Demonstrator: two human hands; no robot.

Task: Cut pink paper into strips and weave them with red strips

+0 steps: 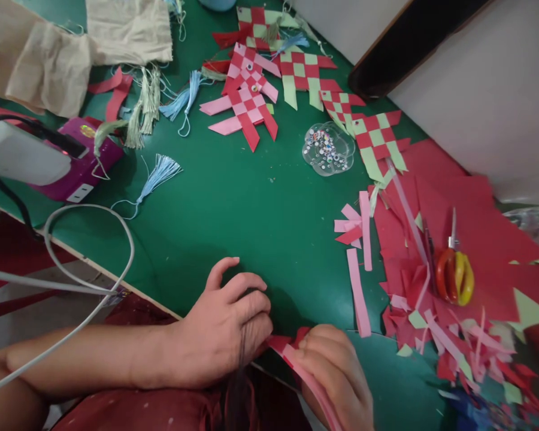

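Observation:
My left hand is closed near the table's front edge, its fingers curled on the left end of some red and pink paper strips. My right hand pinches the same strips a little to the right, and a pink length runs down past it. Some of the paper is hidden under the fingers. Two loose pink strips lie right of my hands, beside a small cluster of pink and red cut pieces. Farther off are woven red and pink paper fish.
Red and green woven fish stand near a clear dish of googly eyes. Scissors rest on red paper among scraps. At left are a blue tassel, a purple power adapter, a white cable and beige cloth.

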